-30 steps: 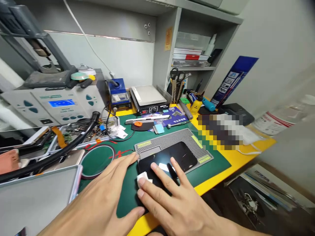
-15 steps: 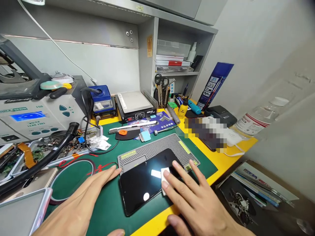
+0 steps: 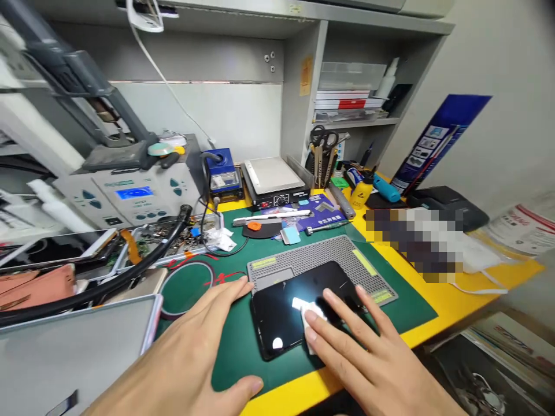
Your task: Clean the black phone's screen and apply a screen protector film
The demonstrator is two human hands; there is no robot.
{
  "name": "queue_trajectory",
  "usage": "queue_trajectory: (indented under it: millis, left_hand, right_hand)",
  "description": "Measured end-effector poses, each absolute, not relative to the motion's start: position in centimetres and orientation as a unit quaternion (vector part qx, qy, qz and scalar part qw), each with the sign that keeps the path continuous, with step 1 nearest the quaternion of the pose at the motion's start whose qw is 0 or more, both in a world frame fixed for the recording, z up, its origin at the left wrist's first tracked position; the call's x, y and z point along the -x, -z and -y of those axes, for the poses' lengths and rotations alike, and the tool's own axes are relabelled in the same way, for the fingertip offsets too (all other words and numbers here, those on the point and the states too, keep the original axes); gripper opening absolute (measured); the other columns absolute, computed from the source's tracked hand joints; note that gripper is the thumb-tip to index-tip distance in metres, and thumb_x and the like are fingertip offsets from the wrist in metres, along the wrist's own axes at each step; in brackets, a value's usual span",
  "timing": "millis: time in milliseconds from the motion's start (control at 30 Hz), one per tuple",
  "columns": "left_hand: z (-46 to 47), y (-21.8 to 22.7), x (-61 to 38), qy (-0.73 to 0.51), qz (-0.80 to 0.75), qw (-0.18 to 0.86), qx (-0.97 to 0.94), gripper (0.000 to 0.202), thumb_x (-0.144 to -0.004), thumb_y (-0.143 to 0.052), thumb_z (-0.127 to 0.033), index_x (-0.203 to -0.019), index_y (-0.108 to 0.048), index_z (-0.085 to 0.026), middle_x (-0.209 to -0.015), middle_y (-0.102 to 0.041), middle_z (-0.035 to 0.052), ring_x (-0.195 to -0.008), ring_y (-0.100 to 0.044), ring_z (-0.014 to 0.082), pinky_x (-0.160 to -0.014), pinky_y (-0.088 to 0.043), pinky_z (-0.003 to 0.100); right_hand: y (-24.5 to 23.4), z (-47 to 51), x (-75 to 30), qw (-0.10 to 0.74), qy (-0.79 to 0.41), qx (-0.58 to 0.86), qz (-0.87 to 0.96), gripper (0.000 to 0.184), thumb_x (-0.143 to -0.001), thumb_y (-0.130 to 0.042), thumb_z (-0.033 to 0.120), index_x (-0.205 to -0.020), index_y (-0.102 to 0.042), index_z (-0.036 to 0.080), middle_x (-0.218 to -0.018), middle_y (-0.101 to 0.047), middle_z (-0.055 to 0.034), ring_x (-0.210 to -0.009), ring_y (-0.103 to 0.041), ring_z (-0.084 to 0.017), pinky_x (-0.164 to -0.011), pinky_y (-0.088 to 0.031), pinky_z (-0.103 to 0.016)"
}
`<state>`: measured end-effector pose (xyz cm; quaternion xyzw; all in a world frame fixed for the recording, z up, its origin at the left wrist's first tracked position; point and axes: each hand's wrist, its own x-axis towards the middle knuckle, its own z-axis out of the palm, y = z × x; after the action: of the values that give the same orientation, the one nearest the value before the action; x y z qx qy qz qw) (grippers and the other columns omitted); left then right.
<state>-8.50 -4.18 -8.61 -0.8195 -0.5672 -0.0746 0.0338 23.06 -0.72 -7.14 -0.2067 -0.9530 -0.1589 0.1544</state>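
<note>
Figure. Wiping of a phone screen, seen from the head camera. The black phone [image 3: 277, 315] lies face up and askew near the front edge of the surface [image 3: 437, 300], its far end on the grey perforated pad [image 3: 321, 254] and its near end on the green mat [image 3: 236, 352]. The right hand [image 3: 368, 361] lies flat over the phone's right part, fingers [image 3: 342, 312] apart and extended; the index and middle fingertips press a small white wipe [image 3: 310, 318] onto the glass. Nothing is clamped. The left hand [image 3: 191, 352] rests palm down on the green mat, fingers stretched and loosely spread, the longest tip at the pad's near corner, just beside the phone's upper left corner; whether it touches the phone cannot be told.

Judgement on technique: the phone bridges two levels and could rock or slide, so the left hand serves best braced against its edge. Pressure should be light and even, passed through the wipe alone, with bare fingertips kept off the glass. Overlapping strokes in one direction suit the bright reflections, which would show any streak. A red-rimmed ring [image 3: 186, 286] and loose parts lie well apart to the left.
</note>
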Motion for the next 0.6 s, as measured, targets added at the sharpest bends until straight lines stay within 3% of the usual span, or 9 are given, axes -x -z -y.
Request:
queue_trajectory:
  millis: [100,167,233,367,500,600]
  left_hand:
    - [4.5,8.0,8.4,0.068,0.588,-0.010,0.806,0.101,-0.080,-0.069,-0.056,-0.162,-0.016,-0.029,-0.164,-0.038,0.0049,-0.145,-0.046,0.0283,-0.110,-0.053,0.042]
    - [4.5,7.9,8.6,0.069,0.583,-0.025,0.809,0.102,-0.080,-0.069,-0.056,-0.162,-0.016,-0.029,-0.165,-0.036,0.0055,-0.146,-0.044,0.0289,-0.110,-0.053,0.042]
    - [4.2,7.9,8.7,0.085,0.568,-0.020,0.818,0.103,-0.078,-0.070,-0.054,-0.162,-0.016,-0.029,-0.164,-0.039,0.0074,-0.143,-0.048,0.0312,-0.106,-0.056,0.044]
    - [3.5,8.6,8.9,0.146,0.530,0.036,0.835,0.107,-0.072,-0.075,-0.045,-0.161,-0.017,-0.027,-0.151,-0.056,0.0129,-0.130,-0.061,0.0346,-0.097,-0.062,0.042]
    - [2.8,10.2,9.3,0.172,0.507,0.076,0.841,0.106,-0.072,-0.074,-0.055,-0.159,-0.023,-0.023,-0.148,-0.058,0.0149,-0.125,-0.064,0.0359,-0.093,-0.063,0.042]
    - [2.6,11.1,9.7,0.177,0.503,0.059,0.844,0.105,-0.073,-0.073,-0.057,-0.160,-0.025,-0.024,-0.151,-0.056,0.0118,-0.127,-0.063,0.0343,-0.095,-0.062,0.039]
  right_hand:
    - [7.9,0.2,-20.5,0.172,0.131,0.172,0.961,0.041,-0.105,-0.049,0.038,-0.138,-0.062,0.019,-0.152,-0.049,-0.0017,-0.146,-0.037,-0.032,-0.126,0.011,-0.058]
    - [8.1,-0.1,-19.0,0.161,0.115,0.175,0.965,0.042,-0.104,-0.047,0.030,-0.144,-0.057,0.021,-0.157,-0.041,0.0010,-0.149,-0.031,-0.031,-0.125,0.015,-0.057]
    - [7.8,-0.4,-17.8,0.125,0.080,0.182,0.972,0.052,-0.105,-0.044,0.042,-0.151,-0.048,0.019,-0.162,-0.032,-0.0010,-0.152,-0.024,-0.035,-0.124,0.011,-0.062]
    - [6.1,-0.9,-16.8,0.056,-0.037,0.224,0.972,0.076,-0.104,-0.033,0.066,-0.160,-0.031,0.015,-0.166,-0.018,-0.0042,-0.153,-0.015,-0.041,-0.116,-0.017,-0.077]
    - [5.1,-1.1,-17.9,0.053,-0.080,0.299,0.950,0.072,-0.106,-0.030,0.062,-0.162,-0.026,0.016,-0.166,-0.016,-0.0015,-0.155,-0.011,-0.037,-0.118,-0.017,-0.076]
    - [5.4,-1.5,-20.1,0.063,-0.040,0.369,0.927,0.066,-0.107,-0.033,0.055,-0.161,-0.030,0.017,-0.165,-0.019,-0.0007,-0.155,-0.014,-0.036,-0.120,-0.018,-0.074]
